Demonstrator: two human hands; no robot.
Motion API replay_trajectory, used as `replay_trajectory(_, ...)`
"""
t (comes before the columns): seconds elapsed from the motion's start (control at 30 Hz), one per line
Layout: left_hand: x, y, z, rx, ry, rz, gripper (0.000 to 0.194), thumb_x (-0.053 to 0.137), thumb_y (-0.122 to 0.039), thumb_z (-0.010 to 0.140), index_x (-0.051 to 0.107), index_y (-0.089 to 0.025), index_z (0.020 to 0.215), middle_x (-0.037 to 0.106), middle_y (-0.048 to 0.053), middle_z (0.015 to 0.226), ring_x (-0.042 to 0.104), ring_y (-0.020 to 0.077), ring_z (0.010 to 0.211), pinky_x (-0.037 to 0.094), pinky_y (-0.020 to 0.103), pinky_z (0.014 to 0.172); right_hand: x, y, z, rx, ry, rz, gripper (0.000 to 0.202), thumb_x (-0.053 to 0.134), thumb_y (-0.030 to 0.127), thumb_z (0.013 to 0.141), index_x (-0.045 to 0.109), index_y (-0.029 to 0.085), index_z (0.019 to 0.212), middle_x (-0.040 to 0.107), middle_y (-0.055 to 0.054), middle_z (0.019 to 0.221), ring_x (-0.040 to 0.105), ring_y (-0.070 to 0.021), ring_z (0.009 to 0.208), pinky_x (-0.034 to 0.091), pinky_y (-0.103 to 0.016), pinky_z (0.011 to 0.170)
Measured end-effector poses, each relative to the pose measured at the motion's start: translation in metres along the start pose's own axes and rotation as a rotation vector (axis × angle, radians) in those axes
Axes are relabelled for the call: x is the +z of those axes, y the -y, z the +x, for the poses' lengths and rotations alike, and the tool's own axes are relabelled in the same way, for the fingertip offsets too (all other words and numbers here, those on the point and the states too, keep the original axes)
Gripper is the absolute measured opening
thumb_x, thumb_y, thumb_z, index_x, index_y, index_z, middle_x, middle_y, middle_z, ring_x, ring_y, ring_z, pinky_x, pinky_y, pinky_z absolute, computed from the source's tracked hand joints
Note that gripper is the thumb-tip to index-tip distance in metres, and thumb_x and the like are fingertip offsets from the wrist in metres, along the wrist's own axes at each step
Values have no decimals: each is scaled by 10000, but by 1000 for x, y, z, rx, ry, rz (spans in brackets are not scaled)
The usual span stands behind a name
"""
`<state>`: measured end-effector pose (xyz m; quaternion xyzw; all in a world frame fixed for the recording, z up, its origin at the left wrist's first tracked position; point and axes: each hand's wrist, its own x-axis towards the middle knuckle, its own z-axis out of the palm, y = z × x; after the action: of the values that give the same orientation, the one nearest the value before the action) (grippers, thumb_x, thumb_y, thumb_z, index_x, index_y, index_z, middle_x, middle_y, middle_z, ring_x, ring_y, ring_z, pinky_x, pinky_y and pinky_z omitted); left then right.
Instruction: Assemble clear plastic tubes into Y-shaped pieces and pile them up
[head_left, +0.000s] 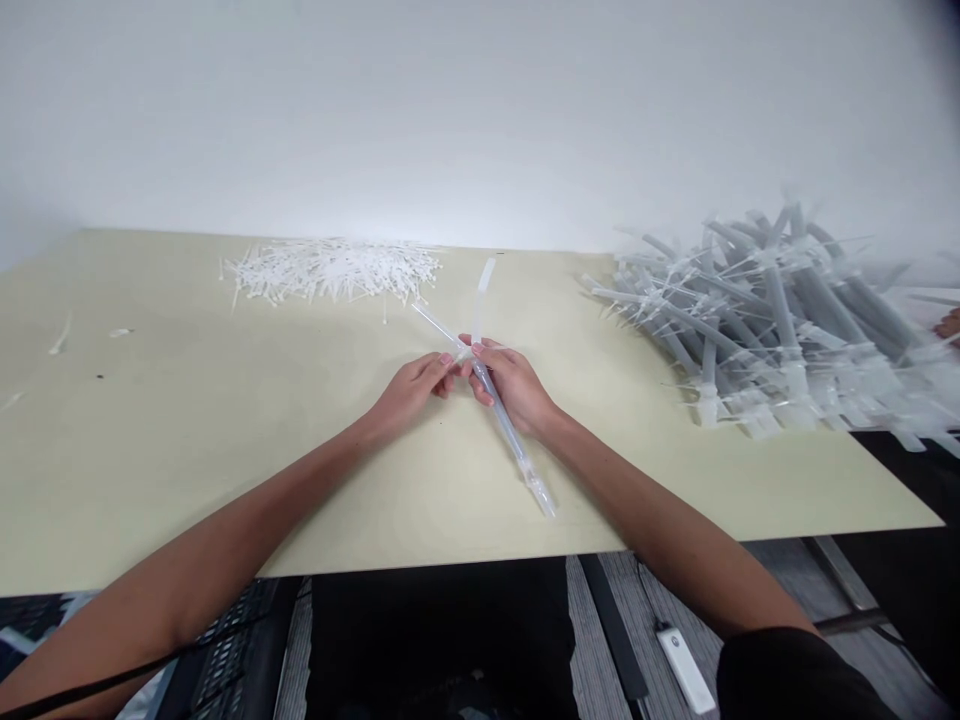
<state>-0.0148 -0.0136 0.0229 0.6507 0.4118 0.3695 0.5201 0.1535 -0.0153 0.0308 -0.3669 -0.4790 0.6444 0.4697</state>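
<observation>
A clear plastic Y-shaped tube (504, 412) lies across the middle of the table, one long leg pointing toward me and two shorter arms pointing away. My right hand (517, 385) is closed around it just below the fork. Fingers of my left hand (420, 385) pinch a small white cable tie (464, 355) at the fork, touching the tube. Fingertips of both hands meet there and partly hide the tie. A wider clear sleeve (540, 494) sits at the tube's near end.
A pile of white cable ties (337, 270) lies at the back left. Many similar clear tubes with ties are heaped at the right (780, 320). A few loose ties (61, 335) lie far left. Part of another person's hand (949, 325) shows at the right edge. A white power strip (686, 670) lies below.
</observation>
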Motion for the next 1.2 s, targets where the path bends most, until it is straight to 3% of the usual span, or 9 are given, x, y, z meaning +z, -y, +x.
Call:
replay_trajectory(0.1,-2,0,3,-15,-23,-106,358,459,-504,856,567,-171,782,548,30,767,495,138,719,397,278,723,1,0,0,-2,8,59,213,595,327,792,622,136,883,607,-40,729,445,-76,490,326,-219,409)
replay_trajectory(0.23,-1,-3,3,-40,-55,-120,332,518,-502,823,567,-173,815,561,28,772,499,133,717,409,279,731,2,-2,0,-10,47,42,216,579,318,794,639,119,730,593,-45,718,442,-71,494,315,-223,410)
replay_trajectory(0.33,0,-3,2,-32,-65,-105,320,541,-496,809,552,-177,780,560,20,760,498,133,718,401,278,720,3,-2,-2,-2,64,16,237,581,323,794,645,116,696,568,-27,682,428,-61,470,311,-222,413)
replay_trajectory(0.5,2,-1,1,-23,-103,-72,320,546,-483,810,540,-179,711,538,7,710,500,140,726,380,285,719,5,0,-4,21,81,-8,232,579,326,789,657,121,712,618,-55,798,431,-49,462,316,-223,414)
replay_trajectory(0.97,1,-4,-1,31,-163,15,282,538,-444,825,585,-183,730,549,-3,657,508,129,673,379,260,675,3,3,-3,61,80,13,245,571,345,793,624,122,705,510,9,556,342,-48,420,238,-212,391)
replay_trajectory(1.2,2,-2,-1,57,-164,57,285,518,-462,833,565,-187,774,550,0,674,504,134,664,375,265,662,5,5,-4,191,86,136,200,544,305,804,603,125,740,450,37,484,299,-43,384,227,-194,359)
